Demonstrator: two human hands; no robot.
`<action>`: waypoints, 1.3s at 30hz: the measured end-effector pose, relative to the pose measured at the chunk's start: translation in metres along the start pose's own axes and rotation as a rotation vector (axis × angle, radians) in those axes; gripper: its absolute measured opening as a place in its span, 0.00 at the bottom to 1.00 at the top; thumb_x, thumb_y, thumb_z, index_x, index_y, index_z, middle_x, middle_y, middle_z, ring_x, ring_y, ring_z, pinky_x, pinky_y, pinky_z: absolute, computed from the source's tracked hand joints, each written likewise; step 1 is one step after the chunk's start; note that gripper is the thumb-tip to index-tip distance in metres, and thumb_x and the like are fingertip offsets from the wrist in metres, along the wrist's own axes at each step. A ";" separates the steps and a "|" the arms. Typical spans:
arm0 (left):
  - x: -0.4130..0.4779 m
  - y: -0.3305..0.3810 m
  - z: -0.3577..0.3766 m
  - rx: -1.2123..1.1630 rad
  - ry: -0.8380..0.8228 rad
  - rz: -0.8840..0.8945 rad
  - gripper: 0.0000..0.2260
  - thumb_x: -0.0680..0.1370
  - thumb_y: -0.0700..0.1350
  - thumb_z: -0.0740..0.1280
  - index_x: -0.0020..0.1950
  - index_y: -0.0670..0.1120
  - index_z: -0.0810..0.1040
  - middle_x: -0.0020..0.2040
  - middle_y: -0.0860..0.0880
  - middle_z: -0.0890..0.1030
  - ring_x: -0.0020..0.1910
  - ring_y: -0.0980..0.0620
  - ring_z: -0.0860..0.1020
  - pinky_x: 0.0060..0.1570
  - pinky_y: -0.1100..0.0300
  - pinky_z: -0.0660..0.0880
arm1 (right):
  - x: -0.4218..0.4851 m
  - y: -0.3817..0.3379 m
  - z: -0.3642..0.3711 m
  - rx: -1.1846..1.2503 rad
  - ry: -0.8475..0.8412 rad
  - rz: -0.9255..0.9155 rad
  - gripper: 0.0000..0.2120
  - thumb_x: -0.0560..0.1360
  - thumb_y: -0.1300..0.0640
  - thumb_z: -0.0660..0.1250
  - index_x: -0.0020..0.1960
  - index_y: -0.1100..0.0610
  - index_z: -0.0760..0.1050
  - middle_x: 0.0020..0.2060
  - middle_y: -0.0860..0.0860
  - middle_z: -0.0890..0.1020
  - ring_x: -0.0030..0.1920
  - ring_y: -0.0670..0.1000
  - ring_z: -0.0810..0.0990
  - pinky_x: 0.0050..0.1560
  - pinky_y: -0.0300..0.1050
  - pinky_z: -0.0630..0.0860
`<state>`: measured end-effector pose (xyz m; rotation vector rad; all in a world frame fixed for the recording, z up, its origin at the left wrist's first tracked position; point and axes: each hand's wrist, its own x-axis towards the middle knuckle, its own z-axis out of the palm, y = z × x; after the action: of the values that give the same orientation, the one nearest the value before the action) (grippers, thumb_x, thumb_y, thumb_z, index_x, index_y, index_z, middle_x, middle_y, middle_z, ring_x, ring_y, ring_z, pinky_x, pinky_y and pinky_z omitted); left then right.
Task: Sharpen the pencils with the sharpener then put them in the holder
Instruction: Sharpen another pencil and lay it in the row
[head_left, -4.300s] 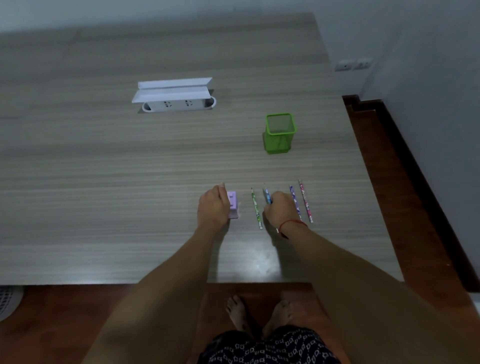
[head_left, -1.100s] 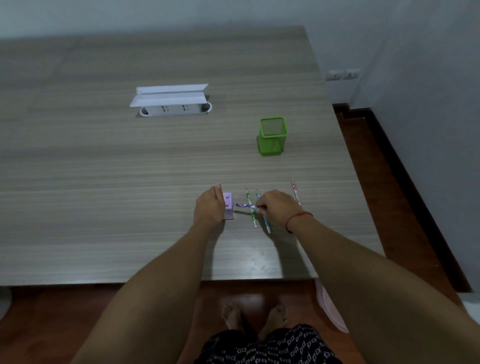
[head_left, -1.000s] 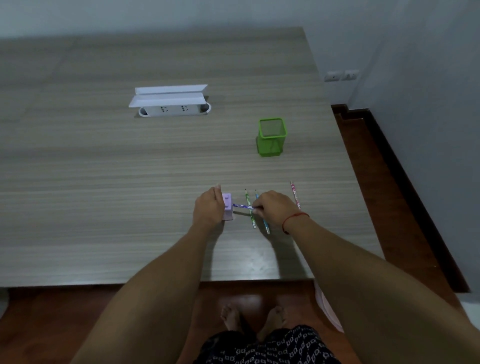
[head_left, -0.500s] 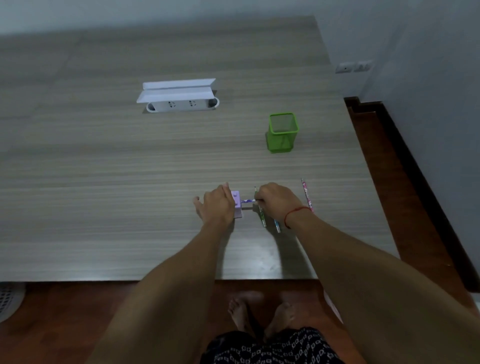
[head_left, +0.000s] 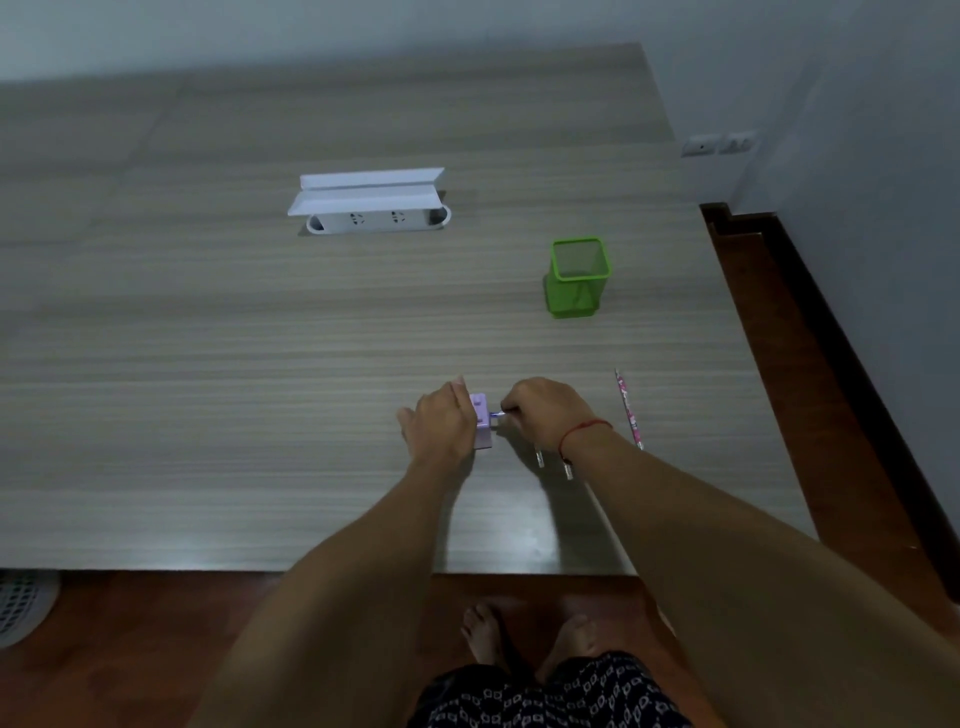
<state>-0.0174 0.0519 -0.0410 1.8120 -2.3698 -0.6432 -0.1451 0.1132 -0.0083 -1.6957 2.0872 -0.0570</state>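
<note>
pencils (head_left: 628, 408) – 4 | sharpener (head_left: 481, 421) – 1 | holder (head_left: 577, 278) – 1 | power strip (head_left: 376, 221) – 1

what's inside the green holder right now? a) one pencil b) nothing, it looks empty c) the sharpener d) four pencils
b: the green holder shows only bare mesh inside, while the right hand holds a pencil at the purple sharpener, which the left hand steadies, and the pink pencil lies on the table.
</note>
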 end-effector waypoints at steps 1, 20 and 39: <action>0.002 -0.005 0.001 -0.082 -0.015 -0.016 0.16 0.82 0.46 0.49 0.59 0.46 0.74 0.58 0.44 0.79 0.60 0.42 0.75 0.62 0.47 0.62 | 0.001 -0.002 -0.003 0.002 0.005 0.009 0.12 0.75 0.52 0.64 0.54 0.55 0.81 0.56 0.55 0.81 0.57 0.58 0.78 0.53 0.47 0.74; 0.000 -0.056 -0.024 -0.154 -0.321 -0.007 0.09 0.70 0.37 0.71 0.46 0.33 0.82 0.46 0.34 0.82 0.49 0.41 0.82 0.42 0.58 0.70 | 0.000 -0.053 0.008 -0.082 -0.013 -0.056 0.22 0.72 0.57 0.69 0.64 0.57 0.69 0.59 0.58 0.73 0.57 0.61 0.78 0.52 0.52 0.76; 0.060 -0.024 -0.069 0.208 -0.414 0.225 0.09 0.72 0.38 0.70 0.49 0.36 0.84 0.49 0.37 0.84 0.49 0.43 0.83 0.52 0.54 0.77 | -0.005 -0.082 -0.010 -0.039 -0.093 0.023 0.17 0.78 0.60 0.59 0.65 0.64 0.70 0.62 0.63 0.76 0.63 0.63 0.76 0.60 0.51 0.72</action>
<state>0.0089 -0.0283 0.0021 1.5669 -2.9558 -0.8389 -0.0727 0.0955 0.0272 -1.6645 2.0513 0.0689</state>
